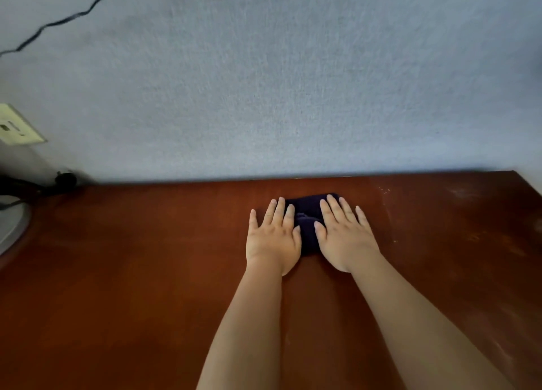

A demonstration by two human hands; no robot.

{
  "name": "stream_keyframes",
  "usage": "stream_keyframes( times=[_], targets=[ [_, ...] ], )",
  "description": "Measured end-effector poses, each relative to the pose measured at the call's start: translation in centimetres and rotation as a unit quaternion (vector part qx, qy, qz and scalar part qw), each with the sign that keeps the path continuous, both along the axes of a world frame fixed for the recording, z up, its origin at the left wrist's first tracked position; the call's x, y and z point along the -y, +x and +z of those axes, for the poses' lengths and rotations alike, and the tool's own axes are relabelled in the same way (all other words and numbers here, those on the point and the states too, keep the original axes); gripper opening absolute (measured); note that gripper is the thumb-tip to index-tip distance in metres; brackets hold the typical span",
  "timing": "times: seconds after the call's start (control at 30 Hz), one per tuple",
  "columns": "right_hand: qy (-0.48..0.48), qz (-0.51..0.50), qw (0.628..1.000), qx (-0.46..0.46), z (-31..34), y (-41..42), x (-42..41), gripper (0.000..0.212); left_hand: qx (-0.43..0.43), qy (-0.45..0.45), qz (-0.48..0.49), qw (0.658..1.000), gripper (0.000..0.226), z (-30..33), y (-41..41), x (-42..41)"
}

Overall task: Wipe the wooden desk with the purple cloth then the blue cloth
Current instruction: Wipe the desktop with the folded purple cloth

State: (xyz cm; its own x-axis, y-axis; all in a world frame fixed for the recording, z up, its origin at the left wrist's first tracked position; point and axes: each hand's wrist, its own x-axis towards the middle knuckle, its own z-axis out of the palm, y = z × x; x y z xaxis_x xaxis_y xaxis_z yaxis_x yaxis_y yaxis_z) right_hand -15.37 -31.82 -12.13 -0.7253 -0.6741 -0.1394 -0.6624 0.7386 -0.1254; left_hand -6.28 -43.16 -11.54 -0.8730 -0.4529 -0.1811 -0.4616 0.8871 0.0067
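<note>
A dark purple cloth (306,213) lies bunched on the reddish-brown wooden desk (146,272), close to the back edge by the wall. My left hand (272,234) lies flat with straight fingers on the cloth's left side. My right hand (346,234) lies flat on its right side, fingers spread. Most of the cloth is hidden beneath both palms; only a strip between and beyond the fingers shows. No blue cloth is in view.
A blue-grey wall (293,81) rises right behind the desk. A wall socket (17,125) and a black cable (58,20) sit at the left. A grey round object (11,222) and dark cords (35,184) occupy the desk's far left. Pale smears (469,196) mark the right side.
</note>
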Motion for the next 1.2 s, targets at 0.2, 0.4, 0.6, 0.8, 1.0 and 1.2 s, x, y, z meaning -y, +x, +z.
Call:
stream_keyframes(
  times=[0.2, 0.4, 0.6, 0.8, 1.0, 1.2],
  targets=[
    [-0.002, -0.007, 1.0, 0.005, 0.1, 4.4, -2.1, 0.057, 0.006, 0.0, -0.006, 1.0, 0.055, 0.1, 3.9, -1.7],
    [0.009, -0.017, 1.0, 0.005, 0.2, 9.6, -4.7, 0.057, 0.006, 0.002, -0.02, 1.0, 0.056, 0.1, 8.9, -4.1],
    [0.008, -0.023, 1.0, 0.009, 0.3, 13.9, -7.1, 0.057, 0.011, -0.003, -0.032, 0.999, 0.056, 0.0, 12.9, -6.2],
    [0.005, -0.015, 1.0, 0.008, 0.2, 14.0, -7.4, 0.057, 0.01, -0.011, -0.043, 0.999, 0.056, -0.1, 13.2, -6.2],
    [-0.006, -0.007, 1.0, 0.006, 0.0, 10.7, -5.2, 0.057, 0.006, -0.012, -0.033, 0.999, 0.056, 0.0, 9.9, -4.1],
    [-0.016, 0.012, 1.0, 0.009, -0.2, 7.0, -2.9, 0.057, 0.014, -0.016, -0.011, 1.0, 0.055, -0.1, 6.8, -2.3]
  ],
)
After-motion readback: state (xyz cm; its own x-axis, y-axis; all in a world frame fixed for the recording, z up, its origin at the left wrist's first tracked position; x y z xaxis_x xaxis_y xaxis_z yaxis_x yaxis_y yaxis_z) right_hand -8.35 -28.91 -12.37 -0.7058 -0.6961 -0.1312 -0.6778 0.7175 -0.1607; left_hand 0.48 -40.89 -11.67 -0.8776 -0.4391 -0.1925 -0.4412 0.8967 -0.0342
